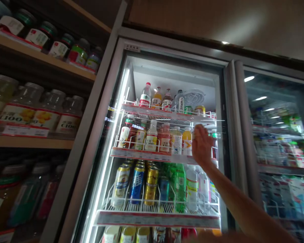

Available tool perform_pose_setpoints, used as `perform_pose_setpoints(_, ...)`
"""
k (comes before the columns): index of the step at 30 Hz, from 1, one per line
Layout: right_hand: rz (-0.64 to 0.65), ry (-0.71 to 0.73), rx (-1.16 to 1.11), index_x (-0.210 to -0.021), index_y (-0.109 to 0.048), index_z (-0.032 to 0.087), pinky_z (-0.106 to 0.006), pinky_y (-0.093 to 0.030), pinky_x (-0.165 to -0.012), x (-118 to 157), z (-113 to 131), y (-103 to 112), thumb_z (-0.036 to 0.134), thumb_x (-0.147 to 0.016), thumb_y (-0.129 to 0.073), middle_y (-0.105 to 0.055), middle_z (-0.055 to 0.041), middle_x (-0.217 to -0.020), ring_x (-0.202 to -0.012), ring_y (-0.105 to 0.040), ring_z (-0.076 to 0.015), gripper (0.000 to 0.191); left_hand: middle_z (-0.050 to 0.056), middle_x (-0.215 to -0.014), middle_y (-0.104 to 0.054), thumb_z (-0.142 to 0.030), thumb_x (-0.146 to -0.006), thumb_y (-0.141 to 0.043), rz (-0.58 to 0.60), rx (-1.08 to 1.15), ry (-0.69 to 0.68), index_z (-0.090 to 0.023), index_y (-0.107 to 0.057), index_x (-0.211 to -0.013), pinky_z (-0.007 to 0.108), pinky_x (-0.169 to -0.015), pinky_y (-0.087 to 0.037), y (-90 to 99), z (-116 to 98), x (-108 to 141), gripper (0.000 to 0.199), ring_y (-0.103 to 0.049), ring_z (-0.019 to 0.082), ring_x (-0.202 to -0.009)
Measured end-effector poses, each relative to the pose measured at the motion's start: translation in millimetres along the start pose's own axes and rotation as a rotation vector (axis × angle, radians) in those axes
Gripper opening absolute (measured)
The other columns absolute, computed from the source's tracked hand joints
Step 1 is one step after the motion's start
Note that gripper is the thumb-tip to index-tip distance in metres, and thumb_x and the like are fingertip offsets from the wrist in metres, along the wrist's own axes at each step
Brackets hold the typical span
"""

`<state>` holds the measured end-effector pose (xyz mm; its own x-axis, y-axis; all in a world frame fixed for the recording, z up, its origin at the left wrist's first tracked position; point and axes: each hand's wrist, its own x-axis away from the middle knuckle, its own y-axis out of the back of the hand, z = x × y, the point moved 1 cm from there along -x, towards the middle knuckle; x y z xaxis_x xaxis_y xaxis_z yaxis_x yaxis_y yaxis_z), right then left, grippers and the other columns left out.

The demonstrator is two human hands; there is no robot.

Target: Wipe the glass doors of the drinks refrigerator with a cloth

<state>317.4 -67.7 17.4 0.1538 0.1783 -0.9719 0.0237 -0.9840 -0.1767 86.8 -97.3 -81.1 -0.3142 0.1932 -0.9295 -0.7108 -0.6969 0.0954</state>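
My right hand is raised in front of the glass door of a lit drinks fridge, its fingers stretched upward and somewhat blurred. Nothing shows in its grasp; whether it touches the glass I cannot tell. Behind it, on the second shelf, stand an orange juice bottle and a pale labelled bottle. Part of that row is hidden by the hand. A blurred skin-coloured shape at the bottom edge may be my left hand; its fingers cannot be made out.
Beer cans and green bottles fill the lower fridge shelf. Several bottles, including a red-capped one, stand on the top shelf. Wooden shelves with bottles run along the left. Another glass-fronted fridge adjoins at right.
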Motion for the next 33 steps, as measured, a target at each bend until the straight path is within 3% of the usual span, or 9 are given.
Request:
perform_pose_setpoints(3,0.083,0.203,-0.025,-0.13,-0.044,0.024,-0.046,-0.023,-0.107,3.9,15.5,-6.8,0.021,-0.087,-0.035,-0.044,-0.0039,-0.138,-0.132,-0.031,-0.0201,0.045,-0.006,-0.128,-0.053,-0.042,-0.083,-0.037,-0.011,-0.012,-0.053,-0.037,-0.041,-0.13,0.044,-0.113,-0.025,13.1,21.2,-27.6,0.047,-0.038,0.018,-0.129)
perform_pose_setpoints(5,-0.023,0.026,-0.012,-0.131,-0.044,0.022,-0.049,-0.026,-0.105,0.5,14.1,-7.6,0.02,-0.086,-0.035,-0.044,-0.0073,-0.138,-0.13,-0.035,-0.0221,0.045,-0.001,-0.133,-0.05,-0.028,-0.087,-0.033,-0.047,-0.09,-0.017,-0.028,-0.049,-0.124,0.043,-0.111,-0.025,12.9,52.5,-43.3,0.04,-0.039,0.017,-0.127)
perform_pose_setpoints(8,-0.128,-0.166,-0.007,-0.134,-0.04,0.016,-0.049,-0.03,-0.102,-1.0,20.1,-7.7,0.019,-0.085,-0.035,-0.04,-0.012,-0.139,-0.13,-0.033,-0.0249,0.049,0.013,-0.14,-0.04,-0.032,-0.088,-0.036,-0.152,-0.248,0.197,-0.015,-0.048,-0.125,0.05,-0.108,-0.023,-0.3,104.6,-52.4,0.042,-0.03,0.026,-0.133)
perform_pose_setpoints(11,0.072,0.154,-0.056,-0.136,-0.036,0.023,-0.045,-0.024,-0.108,6.1,43.3,-10.8,0.018,-0.086,-0.037,-0.038,-0.0046,-0.142,-0.135,-0.026,-0.021,0.05,0.016,-0.144,-0.032,-0.036,-0.088,-0.039,-0.162,-0.322,0.267,-0.014,-0.042,-0.131,0.053,-0.108,-0.018,-17.0,131.9,-47.2,0.048,-0.023,0.03,-0.136)
perform_pose_setpoints(13,0.144,0.293,-0.074,-0.135,-0.037,0.027,-0.045,-0.021,-0.11,8.5,53.3,-13.0,0.019,-0.087,-0.038,-0.039,-0.0009,-0.142,-0.134,-0.028,-0.0191,0.049,0.015,-0.146,-0.029,-0.037,-0.088,-0.039,-0.149,-0.34,0.251,-0.016,-0.04,-0.133,0.053,-0.109,-0.016,-22.4,134.5,-42.8,0.05,-0.02,0.03,-0.136)
perform_pose_setpoints(18,-0.063,-0.101,-0.014,-0.136,-0.037,0.022,-0.049,-0.027,-0.104,-1.7,56.2,-16.0,0.02,-0.085,-0.036,-0.038,-0.0078,-0.142,-0.132,-0.032,-0.0241,0.051,0.016,-0.146,-0.026,-0.037,-0.088,-0.04,-0.107,-0.396,0.241,-0.015,-0.038,-0.135,0.053,-0.108,-0.019,-19.8,127.1,-41.5,0.052,-0.019,0.031,-0.136)
perform_pose_setpoints(23,0.143,0.349,-0.095,-0.139,-0.031,0.029,-0.045,-0.02,-0.109,6.8,82.6,-18.1,0.02,-0.087,-0.037,-0.039,-0.0005,-0.142,-0.135,-0.028,-0.02,0.053,0.018,-0.145,-0.028,-0.038,-0.089,-0.038,-0.083,-0.428,0.253,-0.014,-0.039,-0.134,0.054,-0.106,-0.02,-18.8,126.9,-42.6,0.051,-0.023,0.032,-0.135)
perform_pose_setpoints(28,-0.051,-0.04,-0.039,-0.142,-0.024,0.025,-0.051,-0.024,-0.104,1.8,84.1,-20.2,0.021,-0.087,-0.034,-0.038,-0.0062,-0.143,-0.133,-0.03,-0.0265,0.056,0.017,-0.145,-0.027,-0.037,-0.089,-0.038,-0.087,-0.418,0.249,-0.015,-0.039,-0.134,0.053,-0.106,-0.021,-19.2,126.4,-41.6,0.05,-0.022,0.031,-0.135)
perform_pose_setpoints(33,0.128,0.387,-0.095,-0.143,-0.02,0.029,-0.046,-0.02,-0.109,1.7,100.4,-22.8,0.023,-0.088,-0.038,-0.038,0.0001,-0.143,-0.135,-0.027,-0.0213,0.058,0.017,-0.145,-0.03,-0.037,-0.088,-0.04,-0.101,-0.396,0.256,-0.015,-0.04,-0.133,0.053,-0.107,-0.02,-18.8,126.6,-41.9,0.05,-0.024,0.031,-0.135)
